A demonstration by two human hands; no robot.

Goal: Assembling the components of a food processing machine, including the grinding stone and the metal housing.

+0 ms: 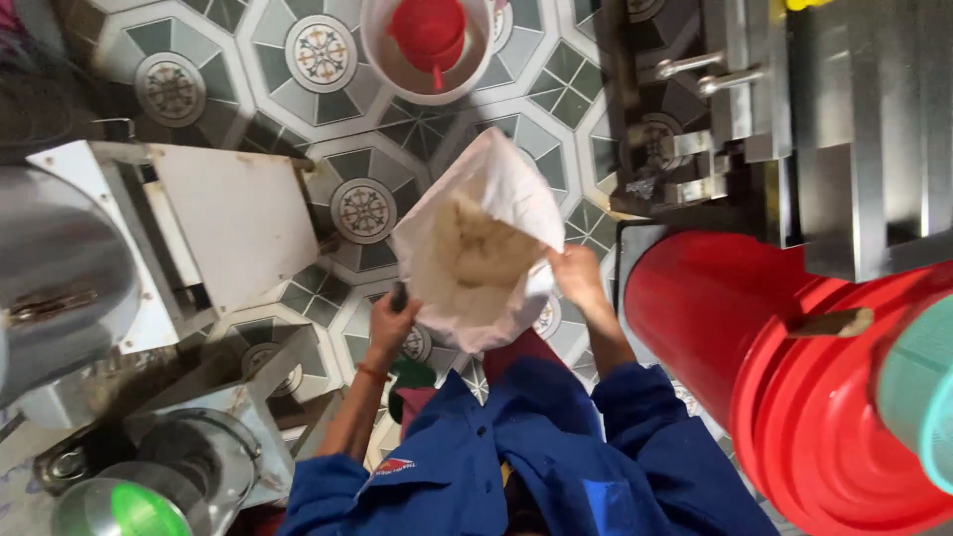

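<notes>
— Hands first: what are yours doing in the head view?
— Your left hand (390, 323) grips the near-left rim of the white sack (476, 248); your right hand (576, 275) pinches its right rim, holding the mouth open.
— Where is the sack?
— Over the patterned tile floor (328, 50), between the metal machine (149, 258) and the red barrel (754, 347). Pale grain lies inside. Beyond it stands a white bucket (377, 60) with a red scoop (429, 32).

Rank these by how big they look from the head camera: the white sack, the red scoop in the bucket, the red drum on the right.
1. Red drum, though it lies nearer the camera, which inflates it.
2. White sack, held open by both hands.
3. Red scoop, farthest away, in the white bucket.
</notes>
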